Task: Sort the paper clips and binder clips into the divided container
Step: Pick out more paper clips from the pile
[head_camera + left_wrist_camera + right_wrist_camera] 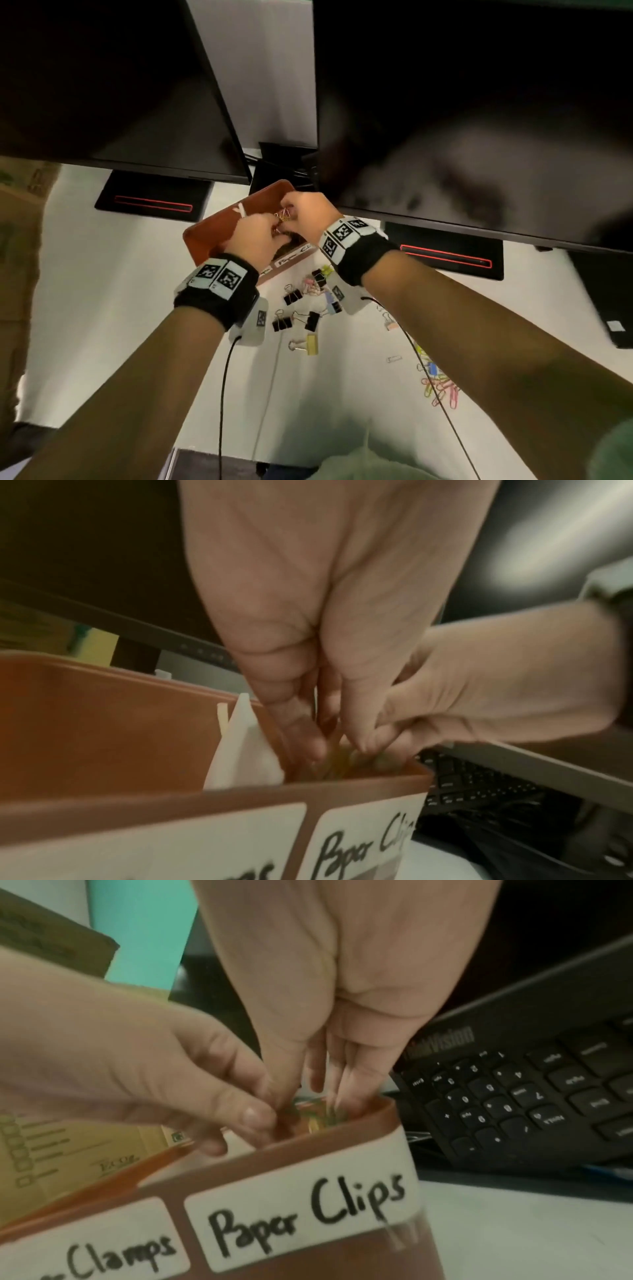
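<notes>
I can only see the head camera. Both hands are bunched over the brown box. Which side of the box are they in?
Observer: The left hand, pinching paper clips, and the right hand reach into the container behind its Paper Clips label.
Kid: What does the other label say?
Observer: That Clamps label has its first word cut off.
Kid: What's the dark thing by the box?
Observer: A black keyboard lies beside that end.

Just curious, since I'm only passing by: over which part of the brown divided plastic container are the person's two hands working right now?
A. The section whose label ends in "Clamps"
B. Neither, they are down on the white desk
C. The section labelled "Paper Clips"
C: both the left hand and right hand dip their fingertips into the brown divided plastic container directly behind the white "Paper Clips" label.
</notes>
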Action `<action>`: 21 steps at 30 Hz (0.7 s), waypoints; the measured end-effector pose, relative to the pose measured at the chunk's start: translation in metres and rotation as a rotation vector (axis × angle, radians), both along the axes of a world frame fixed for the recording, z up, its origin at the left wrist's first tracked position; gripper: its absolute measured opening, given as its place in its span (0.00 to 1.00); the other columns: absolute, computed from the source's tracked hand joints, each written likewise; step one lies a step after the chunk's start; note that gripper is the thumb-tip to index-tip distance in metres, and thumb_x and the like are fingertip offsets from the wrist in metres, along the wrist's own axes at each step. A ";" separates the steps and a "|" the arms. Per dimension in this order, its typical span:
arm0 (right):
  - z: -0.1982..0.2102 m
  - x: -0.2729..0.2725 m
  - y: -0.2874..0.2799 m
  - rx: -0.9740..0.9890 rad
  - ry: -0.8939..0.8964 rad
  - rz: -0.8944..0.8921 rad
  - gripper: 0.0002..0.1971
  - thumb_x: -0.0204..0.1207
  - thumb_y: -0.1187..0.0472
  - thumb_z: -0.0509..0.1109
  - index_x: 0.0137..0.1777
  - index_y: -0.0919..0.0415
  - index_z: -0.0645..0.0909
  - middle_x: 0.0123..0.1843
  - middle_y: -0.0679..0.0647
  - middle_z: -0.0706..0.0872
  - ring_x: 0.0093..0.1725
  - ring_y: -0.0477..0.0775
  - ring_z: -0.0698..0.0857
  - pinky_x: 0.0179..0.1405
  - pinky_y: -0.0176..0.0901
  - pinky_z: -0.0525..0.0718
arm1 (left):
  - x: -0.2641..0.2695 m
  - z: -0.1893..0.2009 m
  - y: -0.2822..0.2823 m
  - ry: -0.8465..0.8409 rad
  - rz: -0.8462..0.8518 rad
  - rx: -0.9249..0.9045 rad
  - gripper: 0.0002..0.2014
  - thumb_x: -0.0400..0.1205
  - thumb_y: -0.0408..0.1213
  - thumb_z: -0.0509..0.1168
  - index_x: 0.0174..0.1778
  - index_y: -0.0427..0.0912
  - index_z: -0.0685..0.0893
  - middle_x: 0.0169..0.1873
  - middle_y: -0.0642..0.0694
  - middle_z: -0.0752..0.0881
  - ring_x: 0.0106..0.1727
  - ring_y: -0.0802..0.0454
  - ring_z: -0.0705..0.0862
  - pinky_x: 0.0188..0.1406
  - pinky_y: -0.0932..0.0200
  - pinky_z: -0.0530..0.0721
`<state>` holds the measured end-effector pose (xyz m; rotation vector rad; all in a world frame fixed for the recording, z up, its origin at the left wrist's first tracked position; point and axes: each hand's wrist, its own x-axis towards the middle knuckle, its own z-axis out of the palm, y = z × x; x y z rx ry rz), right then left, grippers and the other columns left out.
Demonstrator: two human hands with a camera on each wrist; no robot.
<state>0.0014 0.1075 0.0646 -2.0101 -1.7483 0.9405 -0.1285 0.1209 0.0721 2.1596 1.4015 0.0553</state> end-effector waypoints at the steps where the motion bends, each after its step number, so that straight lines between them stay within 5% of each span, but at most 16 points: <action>1: -0.004 0.000 -0.002 -0.005 0.025 -0.009 0.23 0.73 0.58 0.73 0.68 0.59 0.76 0.63 0.60 0.84 0.61 0.58 0.84 0.64 0.52 0.82 | -0.002 0.001 -0.002 -0.023 -0.014 0.025 0.09 0.78 0.36 0.68 0.52 0.39 0.83 0.48 0.42 0.86 0.51 0.45 0.84 0.55 0.50 0.82; 4: -0.008 0.008 -0.022 0.078 0.125 -0.024 0.21 0.76 0.59 0.71 0.68 0.60 0.76 0.62 0.60 0.85 0.61 0.57 0.84 0.64 0.53 0.83 | -0.013 0.005 -0.020 -0.186 -0.048 0.127 0.14 0.79 0.34 0.66 0.62 0.43 0.80 0.55 0.46 0.83 0.52 0.55 0.82 0.55 0.62 0.80; 7: -0.004 0.026 -0.060 0.172 0.168 -0.040 0.15 0.78 0.60 0.68 0.64 0.59 0.79 0.60 0.56 0.84 0.55 0.51 0.85 0.59 0.42 0.83 | -0.016 0.005 -0.056 -0.323 -0.086 0.063 0.18 0.80 0.36 0.66 0.65 0.49 0.75 0.50 0.55 0.81 0.45 0.66 0.81 0.45 0.73 0.78; 12: -0.019 0.077 -0.154 0.080 0.018 -0.150 0.08 0.78 0.60 0.69 0.56 0.56 0.83 0.48 0.50 0.82 0.40 0.43 0.80 0.43 0.35 0.77 | -0.004 -0.033 -0.111 -0.312 -0.225 -0.176 0.09 0.79 0.40 0.67 0.54 0.50 0.78 0.44 0.53 0.80 0.38 0.64 0.80 0.37 0.73 0.76; 21: -0.053 0.129 -0.249 -0.342 -0.137 -0.181 0.12 0.79 0.56 0.66 0.60 0.52 0.81 0.64 0.51 0.81 0.63 0.52 0.79 0.65 0.44 0.75 | 0.064 -0.078 -0.185 -0.085 -0.542 -0.307 0.13 0.78 0.42 0.67 0.57 0.44 0.79 0.52 0.47 0.79 0.42 0.56 0.76 0.49 0.61 0.78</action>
